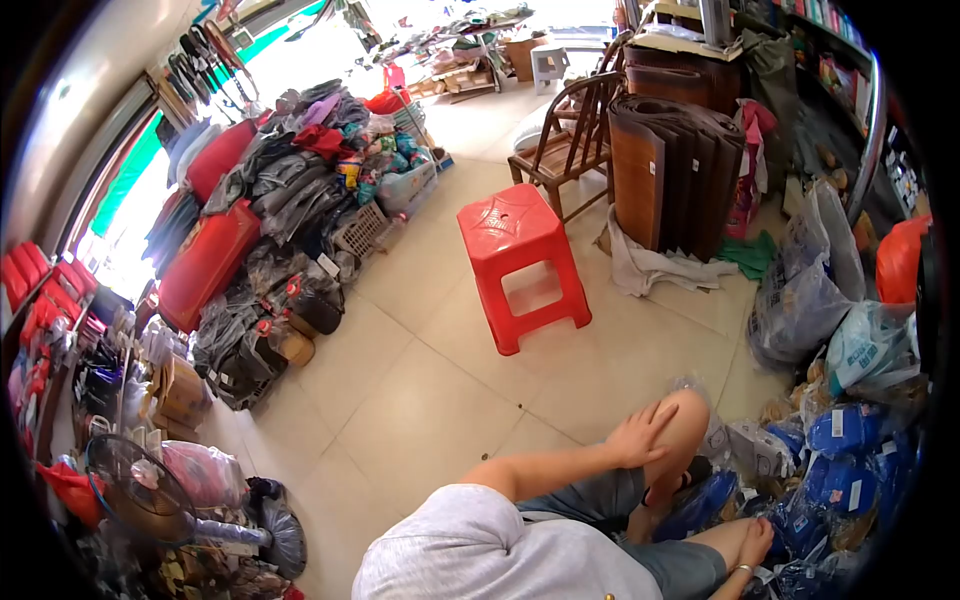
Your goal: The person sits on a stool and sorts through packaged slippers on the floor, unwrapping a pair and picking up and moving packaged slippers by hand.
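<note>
My left hand [640,437] lies on my bent left knee [686,418], its fingers stretched out and holding nothing. Lower down, my right hand [757,543] rests against my other knee [728,548], with a band around the wrist. Its fingers lie along the leg and nothing shows in them. Beside my legs are plastic-wrapped blue packages [845,430] with white labels. A red plastic stool [510,235] stands upright on the tiled floor, apart from both hands.
Piled clothes and bags [290,170] line the left side. A fan [140,490] stands at lower left. Beyond the stool are a wooden chair [560,150] and rolled brown mats [675,170]. Plastic bags [810,290] crowd the right, near shelves.
</note>
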The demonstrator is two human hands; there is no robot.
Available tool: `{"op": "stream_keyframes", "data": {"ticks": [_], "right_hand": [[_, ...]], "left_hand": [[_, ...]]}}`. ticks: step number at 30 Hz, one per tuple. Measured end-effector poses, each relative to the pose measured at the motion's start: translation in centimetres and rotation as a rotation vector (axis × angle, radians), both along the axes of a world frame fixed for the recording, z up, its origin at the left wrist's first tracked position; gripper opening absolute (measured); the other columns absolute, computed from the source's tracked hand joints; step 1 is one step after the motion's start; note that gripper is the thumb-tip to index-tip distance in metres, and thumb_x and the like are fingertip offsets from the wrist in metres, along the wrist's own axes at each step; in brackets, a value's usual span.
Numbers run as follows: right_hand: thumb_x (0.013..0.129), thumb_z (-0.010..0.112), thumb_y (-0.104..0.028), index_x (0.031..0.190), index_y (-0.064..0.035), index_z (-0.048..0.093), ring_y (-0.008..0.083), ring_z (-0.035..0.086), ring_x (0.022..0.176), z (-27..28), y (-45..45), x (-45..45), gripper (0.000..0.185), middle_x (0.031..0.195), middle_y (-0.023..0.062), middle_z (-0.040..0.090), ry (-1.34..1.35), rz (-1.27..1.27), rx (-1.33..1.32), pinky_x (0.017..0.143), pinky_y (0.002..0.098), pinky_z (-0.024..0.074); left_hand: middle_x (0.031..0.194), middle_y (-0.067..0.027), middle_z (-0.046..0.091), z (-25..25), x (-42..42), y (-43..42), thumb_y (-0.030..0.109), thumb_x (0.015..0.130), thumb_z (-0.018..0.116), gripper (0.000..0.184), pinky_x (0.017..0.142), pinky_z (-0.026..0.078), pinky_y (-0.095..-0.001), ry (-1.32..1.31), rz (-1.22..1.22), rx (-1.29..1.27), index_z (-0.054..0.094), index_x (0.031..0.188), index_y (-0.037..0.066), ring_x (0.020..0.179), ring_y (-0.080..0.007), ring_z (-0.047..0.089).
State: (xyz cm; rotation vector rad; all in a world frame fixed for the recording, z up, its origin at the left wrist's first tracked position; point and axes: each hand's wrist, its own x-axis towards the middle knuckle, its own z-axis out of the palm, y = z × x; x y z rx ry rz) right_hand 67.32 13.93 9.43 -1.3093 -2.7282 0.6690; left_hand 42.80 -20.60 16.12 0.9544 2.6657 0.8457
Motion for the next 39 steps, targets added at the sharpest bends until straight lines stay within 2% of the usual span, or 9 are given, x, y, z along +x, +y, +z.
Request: {"op": "stream_keyframes", "data": {"ticks": [6,9,14,19,21,23,26,32,39], "right_hand": [[0.084,0.058,-0.022,0.100,0.0033,0.059,0.0155,0.054,0.086,-5.3,5.4,4.4,0.030,0.093,0.0085,0.062,0.401,-0.076,-0.386,0.080,0.0283,0.0426],[0.083,0.058,-0.020,0.097,0.0002,0.062,0.0165,0.056,0.087,-2.0,2.8,4.8,0.025,0.093,0.0087,0.064,0.455,-0.226,-0.318,0.081,0.0280,0.0425],[0.084,0.057,-0.021,0.103,0.0005,0.061,0.0162,0.056,0.094,5.1,-0.3,6.6,0.029,0.099,0.0099,0.063,0.561,-0.322,-0.258,0.084,0.0259,0.0414],[0.088,0.051,-0.021,0.107,-0.0011,0.060,0.0137,0.055,0.096,7.5,-2.3,12.0,0.029,0.106,0.0072,0.061,0.753,-0.606,-0.849,0.087,0.0246,0.0399],[0.089,0.049,-0.023,0.111,-0.0016,0.057,0.0139,0.054,0.098,5.5,-3.2,15.2,0.032,0.110,0.0075,0.059,0.845,-0.640,-0.850,0.087,0.0261,0.0409],[0.089,0.049,-0.023,0.115,-0.0015,0.054,0.0150,0.054,0.100,2.9,-4.4,17.4,0.034,0.113,0.0074,0.057,1.314,-0.820,-1.243,0.088,0.0271,0.0412],[0.089,0.049,-0.027,0.118,-0.0012,0.051,0.0163,0.054,0.102,-2.7,-6.8,19.3,0.038,0.113,0.0074,0.057,1.521,-1.012,-1.307,0.089,0.0280,0.0410],[0.089,0.049,-0.028,0.118,-0.0021,0.051,0.0167,0.053,0.103,-8.6,-10.0,19.0,0.039,0.114,0.0069,0.057,1.375,-1.046,-1.006,0.089,0.0280,0.0406],[0.090,0.048,-0.027,0.121,-0.0033,0.049,0.0164,0.051,0.107,-0.2,-1.5,19.9,0.039,0.116,0.0077,0.055,0.907,-0.989,-0.971,0.091,0.0287,0.0388]], "left_hand": [[0.134,-0.0261,0.028,-0.9,-1.6,1.7,0.040,0.072,0.063,0.086,0.096,0.035,-0.0450,-0.109,-0.067,0.074,0.015,0.140,0.016,0.119,-0.0424,0.035],[0.135,-0.0230,0.032,-1.8,-3.2,3.8,0.043,0.069,0.066,0.086,0.098,0.034,-0.0432,-0.238,-0.146,0.088,0.023,0.138,0.013,0.120,-0.0389,0.037],[0.131,-0.0208,0.038,-0.2,-3.1,7.0,0.033,0.069,0.069,0.081,0.099,0.033,-0.0424,0.033,-0.269,0.157,0.029,0.134,0.006,0.121,-0.0375,0.035],[0.124,-0.0190,0.044,1.0,-1.4,11.8,0.022,0.072,0.067,0.068,0.097,0.035,-0.0391,-0.043,-0.428,0.176,0.036,0.129,0.002,0.115,-0.0329,0.042],[0.119,-0.0184,0.048,1.0,-0.7,14.3,0.019,0.072,0.066,0.060,0.094,0.037,-0.0379,-0.161,-0.530,0.217,0.042,0.124,0.001,0.112,-0.0327,0.046],[0.116,-0.0161,0.053,0.9,0.1,16.8,0.018,0.075,0.063,0.053,0.093,0.039,-0.0353,-0.196,-0.582,0.177,0.046,0.121,0.001,0.109,-0.0291,0.049],[0.114,-0.0102,0.056,-0.2,-0.3,21.5,0.021,0.083,0.057,0.046,0.092,0.038,-0.0301,-0.661,-0.654,-0.012,0.046,0.123,0.002,0.109,-0.0197,0.049],[0.117,-0.0116,0.053,-3.3,1.5,33.3,0.038,0.085,0.054,0.056,0.090,0.038,-0.0377,-0.975,-0.522,-0.132,0.038,0.131,0.010,0.108,-0.0200,0.049],[0.118,-0.0114,0.050,-7.5,6.3,46.1,0.044,0.081,0.057,0.057,0.093,0.037,-0.0471,-1.524,-0.121,0.001,0.042,0.123,0.009,0.105,-0.0258,0.049]]}}
